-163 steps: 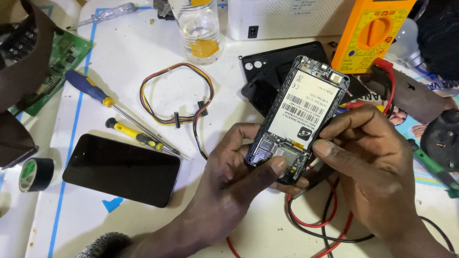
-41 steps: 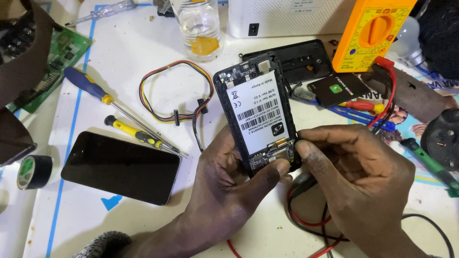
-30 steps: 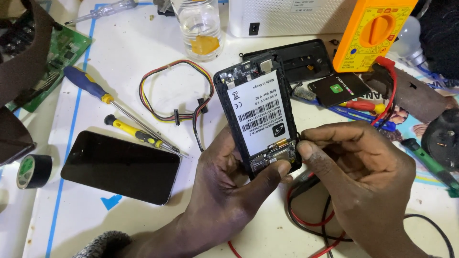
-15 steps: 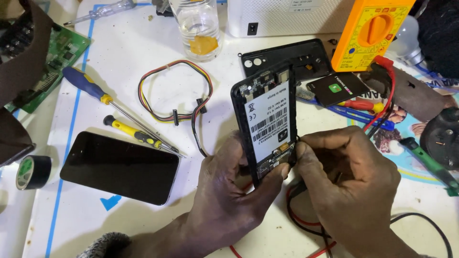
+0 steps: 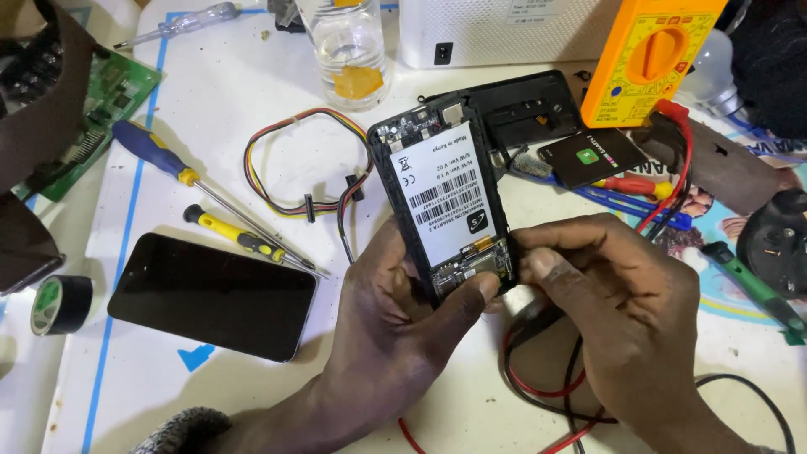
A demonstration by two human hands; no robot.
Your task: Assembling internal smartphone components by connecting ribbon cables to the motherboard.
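Note:
An opened black phone [image 5: 441,197] with its back cover off and a white label showing stands tilted above the white table [image 5: 252,92]. My left hand [image 5: 395,315] grips its lower end from below, thumb pressed on the bottom edge. My right hand [image 5: 618,294] pinches the phone's lower right corner with fingertips. The phone's top end points away from me toward the black back cover [image 5: 525,113].
A dark phone screen [image 5: 210,294] lies at left, beside a yellow screwdriver [image 5: 239,240] and a blue one [image 5: 164,160]. A wire loop [image 5: 298,164], glass jar [image 5: 349,50], yellow multimeter [image 5: 651,55], battery [image 5: 593,155], tape roll [image 5: 63,303], green circuit board [image 5: 109,97] and red and black leads [image 5: 546,382] surround my hands.
The phone has been turned from leaning right to nearly upright and slightly left. My right hand slid down to its lower right corner; my left hand keeps its grip.

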